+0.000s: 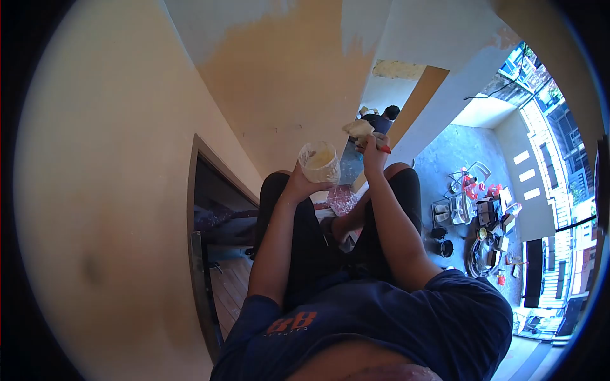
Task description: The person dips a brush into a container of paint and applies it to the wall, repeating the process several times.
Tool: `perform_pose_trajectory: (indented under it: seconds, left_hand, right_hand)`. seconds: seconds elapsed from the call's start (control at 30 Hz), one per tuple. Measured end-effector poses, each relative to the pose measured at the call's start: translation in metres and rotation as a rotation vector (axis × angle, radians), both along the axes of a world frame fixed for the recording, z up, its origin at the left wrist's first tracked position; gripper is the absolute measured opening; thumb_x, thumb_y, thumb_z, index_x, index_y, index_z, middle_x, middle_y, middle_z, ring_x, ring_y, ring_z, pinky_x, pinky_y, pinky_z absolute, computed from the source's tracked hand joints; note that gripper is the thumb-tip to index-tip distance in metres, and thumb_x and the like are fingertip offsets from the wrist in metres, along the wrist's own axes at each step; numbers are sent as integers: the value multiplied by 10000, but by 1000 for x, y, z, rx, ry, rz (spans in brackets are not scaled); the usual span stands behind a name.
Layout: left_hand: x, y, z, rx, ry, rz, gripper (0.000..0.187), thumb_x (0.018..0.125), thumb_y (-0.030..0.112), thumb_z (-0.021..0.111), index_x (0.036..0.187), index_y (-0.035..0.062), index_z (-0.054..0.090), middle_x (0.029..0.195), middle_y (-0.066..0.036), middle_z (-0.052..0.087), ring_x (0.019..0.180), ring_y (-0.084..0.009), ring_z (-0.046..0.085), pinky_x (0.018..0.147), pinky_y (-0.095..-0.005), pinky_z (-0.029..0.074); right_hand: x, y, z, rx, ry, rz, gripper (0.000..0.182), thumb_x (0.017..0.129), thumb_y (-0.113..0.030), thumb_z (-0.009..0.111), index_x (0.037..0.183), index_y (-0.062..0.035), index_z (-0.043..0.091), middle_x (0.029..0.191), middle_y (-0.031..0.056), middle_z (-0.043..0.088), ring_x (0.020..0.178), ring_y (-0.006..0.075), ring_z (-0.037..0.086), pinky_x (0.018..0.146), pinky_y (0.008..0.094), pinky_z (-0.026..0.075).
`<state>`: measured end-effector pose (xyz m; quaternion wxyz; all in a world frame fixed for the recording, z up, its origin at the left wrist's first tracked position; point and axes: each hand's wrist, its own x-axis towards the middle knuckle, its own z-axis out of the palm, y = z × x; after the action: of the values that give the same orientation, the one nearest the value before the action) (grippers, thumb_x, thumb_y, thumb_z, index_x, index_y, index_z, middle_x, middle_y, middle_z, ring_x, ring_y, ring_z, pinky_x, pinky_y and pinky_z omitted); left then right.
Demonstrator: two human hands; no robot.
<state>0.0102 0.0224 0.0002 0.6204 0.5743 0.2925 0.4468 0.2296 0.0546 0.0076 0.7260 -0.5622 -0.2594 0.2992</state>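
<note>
My left hand (304, 184) is wrapped round a translucent tub (319, 162) with pale cream material inside and smears on its wall. To the right of the tub, my right hand (373, 147) grips a putty knife (385, 148) by its red-tipped handle. Pale paste (358, 129) covers the end of the tool. Tub and tool are held apart, above my knees. Ahead of both hands stands an orange wall (286, 76) with whitish patches near its top.
A co-worker (381, 120) in dark clothing is beyond my right hand. A dark doorway (216, 209) lies to the left. Far below right, the grey floor (438, 159) holds a chair (473, 171), buckets (447, 247) and assorted items. A splattered plastic sheet (343, 200) lies below the tub.
</note>
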Motion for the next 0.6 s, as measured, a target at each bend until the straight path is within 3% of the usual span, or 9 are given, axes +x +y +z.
perform_pose_trajectory:
  seconds: [0.17,0.23,0.4,0.6]
  left_hand:
    - [6,-15,15,12,-68,-23,935,583,120,917,1346,8,389,1275,-102,551,1197,-210,539,1025,-369,437]
    - [6,-18,16,-14,-94,-37,916,583,117,916,1337,11,406,1258,-95,562,1183,-206,549,1019,-364,443]
    - [-6,-23,23,-5,-98,36,877,606,101,905,1336,13,427,1250,-77,575,1162,-185,562,1009,-357,453]
    - [-50,-35,8,-105,-78,200,862,626,108,902,1338,8,428,1240,-81,573,1147,-182,567,990,-348,472]
  right_hand:
    - [20,-46,-10,-25,93,75,200,874,-124,643,1025,-19,563,890,98,628,727,178,654,546,302,570]
    - [30,-66,-11,-20,304,130,211,865,-118,654,1030,-10,578,893,99,629,735,193,657,579,310,582]
    - [69,-96,-30,-138,255,123,224,888,-114,629,1087,-47,551,946,109,634,786,222,674,655,341,590]
    - [105,-104,-55,-112,182,98,139,895,-99,610,1016,-55,557,961,83,604,880,207,652,734,353,584]
